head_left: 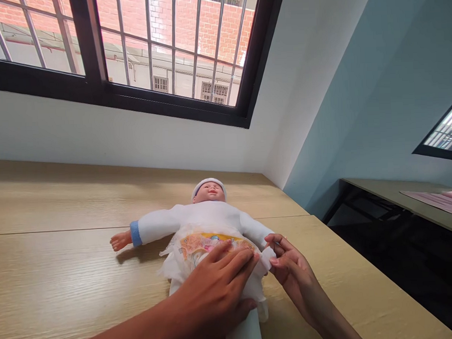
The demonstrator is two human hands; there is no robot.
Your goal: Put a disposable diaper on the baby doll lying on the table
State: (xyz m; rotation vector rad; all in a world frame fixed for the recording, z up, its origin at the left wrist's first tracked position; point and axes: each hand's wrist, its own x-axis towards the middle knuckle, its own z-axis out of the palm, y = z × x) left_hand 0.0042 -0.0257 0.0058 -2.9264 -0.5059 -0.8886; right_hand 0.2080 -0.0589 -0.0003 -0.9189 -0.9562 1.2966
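Observation:
A baby doll (pixel 209 213) in a white long-sleeved top and white cap lies on its back on the wooden table, head toward the window. Around its hips is a white diaper (pixel 192 244) with an orange printed waistband and ruffled edges. My left hand (pixel 219 287) rests across the diaper's front, fingers stretched out and pressing on it. At the doll's hip on the right, my right hand (pixel 296 274) pinches the white diaper tab (pixel 266 258) between thumb and fingers. The doll's hand on that side is hidden behind mine.
The wooden table (pixel 66 276) reaches back to the wall under a barred window (pixel 175 42) with a black frame. A second table (pixel 392 192) with a pink cloth (pixel 437 202) stands to the right, past a gap.

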